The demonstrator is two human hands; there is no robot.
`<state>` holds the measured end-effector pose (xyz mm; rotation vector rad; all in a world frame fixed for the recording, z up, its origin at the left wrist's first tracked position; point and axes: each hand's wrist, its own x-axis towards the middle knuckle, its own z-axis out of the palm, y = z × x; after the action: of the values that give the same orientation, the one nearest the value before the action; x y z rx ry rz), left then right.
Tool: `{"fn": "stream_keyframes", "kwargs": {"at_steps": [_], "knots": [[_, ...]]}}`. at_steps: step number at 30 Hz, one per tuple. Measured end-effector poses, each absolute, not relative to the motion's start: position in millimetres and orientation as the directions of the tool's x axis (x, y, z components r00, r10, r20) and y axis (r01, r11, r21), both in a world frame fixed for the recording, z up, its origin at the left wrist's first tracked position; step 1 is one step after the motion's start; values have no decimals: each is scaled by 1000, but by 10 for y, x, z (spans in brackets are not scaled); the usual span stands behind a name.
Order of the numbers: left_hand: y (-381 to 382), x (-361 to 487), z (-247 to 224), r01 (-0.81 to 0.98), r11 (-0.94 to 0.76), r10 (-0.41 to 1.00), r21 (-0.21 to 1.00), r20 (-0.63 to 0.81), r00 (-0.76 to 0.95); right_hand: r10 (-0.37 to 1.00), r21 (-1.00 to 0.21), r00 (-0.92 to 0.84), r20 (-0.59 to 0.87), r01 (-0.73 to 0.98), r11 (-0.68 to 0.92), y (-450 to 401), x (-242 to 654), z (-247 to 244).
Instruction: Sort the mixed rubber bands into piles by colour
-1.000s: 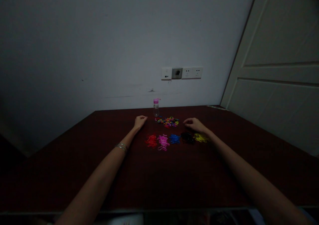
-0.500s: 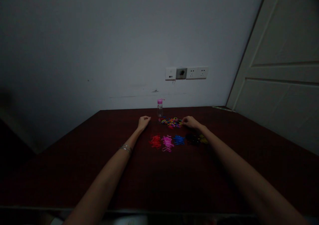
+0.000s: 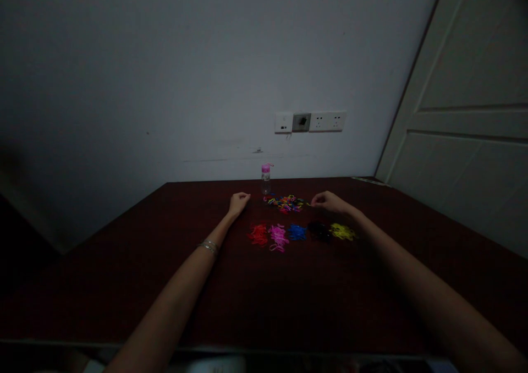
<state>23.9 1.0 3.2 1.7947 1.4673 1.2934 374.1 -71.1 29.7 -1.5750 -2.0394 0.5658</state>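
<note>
A mixed pile of small colourful bands (image 3: 289, 203) lies near the back of the dark red table. In front of it, a row of sorted piles runs left to right: red (image 3: 259, 235), pink (image 3: 279, 236), blue (image 3: 297, 232), black (image 3: 319, 230) and yellow (image 3: 342, 231). My right hand (image 3: 327, 201) pinches a small yellow band at its fingertips, just right of the mixed pile. My left hand (image 3: 239, 203) rests on the table left of that pile, its fingers curled together; anything inside them is too small to make out.
A clear bottle with a pink cap (image 3: 266, 179) stands behind the mixed pile. White wall sockets (image 3: 328, 121) are on the wall behind the table (image 3: 124, 274). A pale panelled door (image 3: 462, 109) is at the right.
My right hand has moved right, away from the mixed pile, with a yellow band at its fingertips. The yellow pile shows more fully. My left hand has stayed in place.
</note>
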Motion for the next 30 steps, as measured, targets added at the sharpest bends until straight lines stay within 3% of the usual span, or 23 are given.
{"fn": "stream_keyframes", "kwargs": {"at_steps": [4,9,13,17,21,26,30], "knots": [[18,244,31,461,-317,930,829,366,-19,957,-656,-289,-27,727,201,-957,3994,405],[59,241,-3,454,-319,930,832,367,-20,911,-644,-368,-187,746,169,-1188,4236,498],[78,241,-21,449,-322,929,833,370,-20,895,-648,-374,-241,749,139,-1196,4285,517],[66,240,-5,465,-317,930,826,366,-16,959,-661,-270,-82,735,150,-1086,4237,449],[71,238,-8,487,-312,934,816,357,-1,992,-583,-82,93,803,121,-922,4175,241],[78,256,-25,591,-327,930,737,364,62,963,-391,-117,241,897,207,-754,4177,-57],[10,300,45,730,-294,942,617,318,110,940,-359,-136,313,899,249,-720,4254,-219]]}}
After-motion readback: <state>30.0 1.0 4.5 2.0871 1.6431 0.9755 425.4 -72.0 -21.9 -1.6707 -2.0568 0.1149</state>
